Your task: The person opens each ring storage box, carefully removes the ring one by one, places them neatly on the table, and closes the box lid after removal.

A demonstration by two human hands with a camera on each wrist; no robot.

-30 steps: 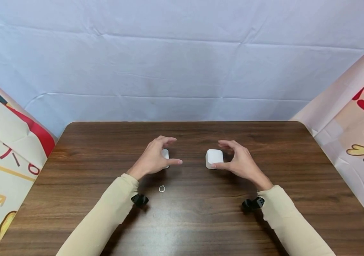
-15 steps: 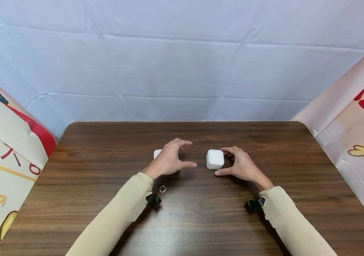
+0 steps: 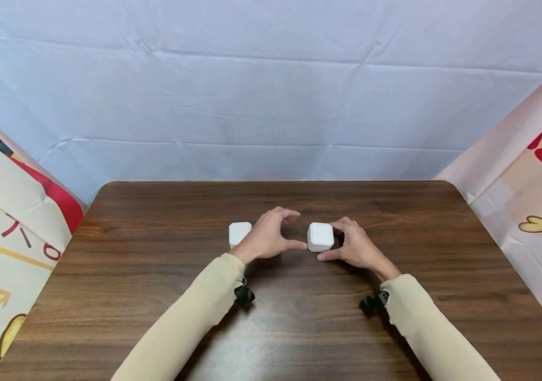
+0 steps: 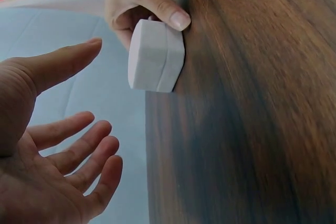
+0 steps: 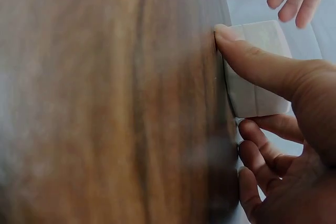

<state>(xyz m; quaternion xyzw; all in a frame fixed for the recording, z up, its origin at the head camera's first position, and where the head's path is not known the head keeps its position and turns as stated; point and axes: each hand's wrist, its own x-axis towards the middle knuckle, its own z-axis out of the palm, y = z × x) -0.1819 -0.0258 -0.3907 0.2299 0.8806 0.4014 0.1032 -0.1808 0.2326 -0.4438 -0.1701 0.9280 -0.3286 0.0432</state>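
Two small white boxes with cut corners stand on the brown table. My right hand [image 3: 358, 247] grips the right box [image 3: 321, 235] low down, its thumb on the near side and fingers at the far right. A lid seam runs round that box [image 4: 156, 59] in the left wrist view. Just left of it, my left hand [image 3: 266, 237] is held with thumb and fingers apart, holding nothing. Behind the left wrist stands the left box [image 3: 240, 233], partly covered. A thin silver ring [image 3: 244, 281] shows beside the left cuff, mostly hidden.
The wood-grain table [image 3: 395, 211] reaches back to a pale cloth backdrop [image 3: 271, 106]. Printed cloths hang at the left and right. Black wrist cameras, such as the left one [image 3: 244, 295], sit below both wrists.
My left hand has moved right, away from the left box, which now shows more, towards the right one. The right hand's thumb and fingers have shifted lower around the right box.
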